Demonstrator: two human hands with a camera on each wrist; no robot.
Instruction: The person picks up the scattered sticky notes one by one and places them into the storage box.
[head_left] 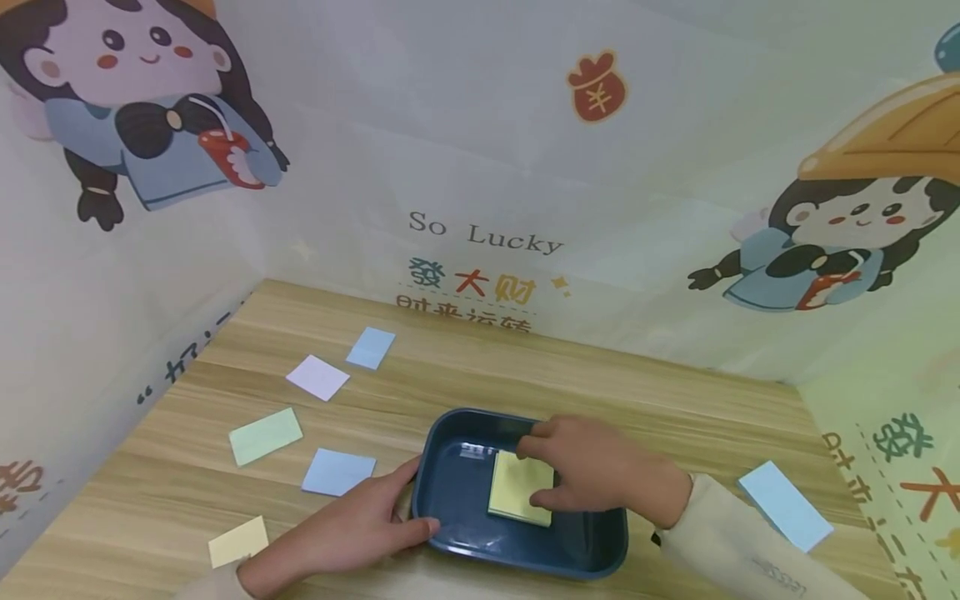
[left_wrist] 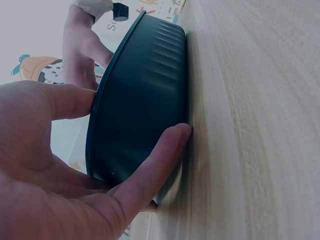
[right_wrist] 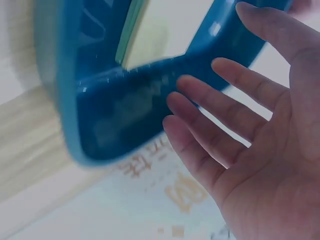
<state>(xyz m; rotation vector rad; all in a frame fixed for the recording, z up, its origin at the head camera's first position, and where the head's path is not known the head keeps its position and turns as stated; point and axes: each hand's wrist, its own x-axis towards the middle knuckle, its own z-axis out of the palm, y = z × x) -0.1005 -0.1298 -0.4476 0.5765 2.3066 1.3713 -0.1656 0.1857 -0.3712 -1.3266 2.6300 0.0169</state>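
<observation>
A dark blue tray (head_left: pixel 450 467) sits on the wooden table near the front edge. A small stack of yellow notes (head_left: pixel 517 492) lies flat inside it. My left hand (head_left: pixel 418 500) grips the tray's left rim, thumb over the edge and fingers against the outer wall; the left wrist view shows the hand (left_wrist: pixel 140 117) wrapped on the tray (left_wrist: pixel 145 75). My right hand (head_left: pixel 534 473) hovers over the tray with fingertips at the note stack. In the right wrist view its fingers (right_wrist: pixel 225 75) are spread and straight above the tray (right_wrist: pixel 115 100) and the notes (right_wrist: pixel 165 30), holding nothing.
Loose notes lie on the table (head_left: pixel 675 417): blue (head_left: pixel 371 347), lilac (head_left: pixel 317 377), green (head_left: pixel 266 436), blue (head_left: pixel 338 472) and yellow (head_left: pixel 237 541) on the left, a long blue one (head_left: pixel 785 504) at the right. Printed cartoon walls close in the left, back and right.
</observation>
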